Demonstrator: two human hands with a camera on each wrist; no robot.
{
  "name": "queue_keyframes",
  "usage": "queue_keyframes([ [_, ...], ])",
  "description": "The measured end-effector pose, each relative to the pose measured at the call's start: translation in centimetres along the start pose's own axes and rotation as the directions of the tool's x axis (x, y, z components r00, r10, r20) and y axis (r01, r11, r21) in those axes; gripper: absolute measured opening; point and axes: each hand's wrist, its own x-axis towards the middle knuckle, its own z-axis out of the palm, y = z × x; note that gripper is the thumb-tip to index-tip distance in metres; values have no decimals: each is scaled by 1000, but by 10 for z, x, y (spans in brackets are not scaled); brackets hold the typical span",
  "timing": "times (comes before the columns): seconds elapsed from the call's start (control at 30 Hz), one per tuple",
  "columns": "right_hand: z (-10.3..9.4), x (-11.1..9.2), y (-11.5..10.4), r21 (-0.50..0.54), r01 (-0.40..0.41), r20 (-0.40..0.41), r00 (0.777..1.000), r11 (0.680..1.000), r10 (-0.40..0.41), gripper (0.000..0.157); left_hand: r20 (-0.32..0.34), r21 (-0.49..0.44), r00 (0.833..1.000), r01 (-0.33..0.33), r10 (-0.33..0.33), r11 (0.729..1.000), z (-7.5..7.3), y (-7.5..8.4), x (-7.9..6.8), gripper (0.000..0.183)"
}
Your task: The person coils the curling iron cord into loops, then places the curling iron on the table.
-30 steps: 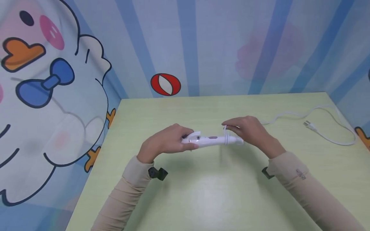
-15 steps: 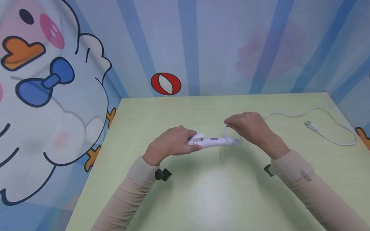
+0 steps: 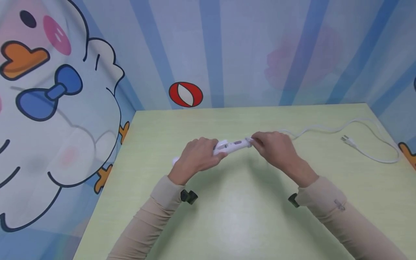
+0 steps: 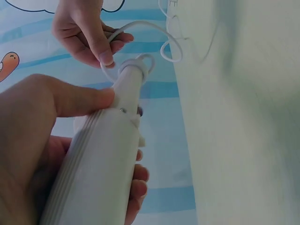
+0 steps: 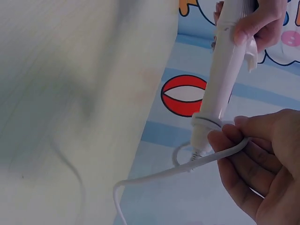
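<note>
A white curling iron (image 3: 239, 144) with a purplish button is held above the table, its cord end raised toward the right. My left hand (image 3: 198, 155) grips it around the middle, thumb along the near side in the left wrist view. At the handle end, my right hand (image 3: 276, 150) pinches the white cord (image 5: 173, 173) between thumb and fingers. Some of that cord is looped around the handle end (image 5: 206, 121), close to the right fingertips. Part of the barrel is hidden behind the left hand.
The cord's far stretch (image 3: 328, 128) runs across the pale green table (image 3: 234, 213) to the back right. It curves round to a two-pin plug (image 3: 348, 141) lying there. Cartoon-printed walls (image 3: 247, 54) border the table at the back and sides.
The curling iron's cord end has tilted upward, and the left hand has shifted slightly right with it. My right hand, after rising away with the cord, has come down and left beside the handle end.
</note>
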Motion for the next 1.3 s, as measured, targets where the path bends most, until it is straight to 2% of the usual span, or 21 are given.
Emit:
queue_keyframes([
  [0.13,4,-3,-5,121,-122,45,992,985,118,18,-41,8,998,47,-46,999,-3,3,1,36],
  [0.3,17,-10,-5,314,-198,34,980,929,197,23,-82,-26,992,99,-101,995,-13,5,1,36],
  [0.43,26,-15,-4,407,-187,-30,976,894,218,24,-95,-86,988,111,-120,990,-23,6,1,37],
  [0.57,34,-18,-2,448,-119,-103,978,886,183,19,-76,-142,991,99,-111,985,-30,5,0,38],
  [0.8,47,-22,9,464,-39,-179,974,885,137,15,-11,-259,999,40,-45,965,-38,3,-5,35],
  [0.97,55,-25,23,477,-6,-180,978,879,104,15,11,-312,999,-29,34,950,-38,2,-8,32],
  [1.2,55,-26,35,419,19,-181,982,908,63,12,64,-349,983,-139,172,927,-35,1,-13,29],
  [1.3,49,-27,38,439,10,-142,988,898,58,16,83,-345,973,-173,214,923,-35,0,-15,29],
])
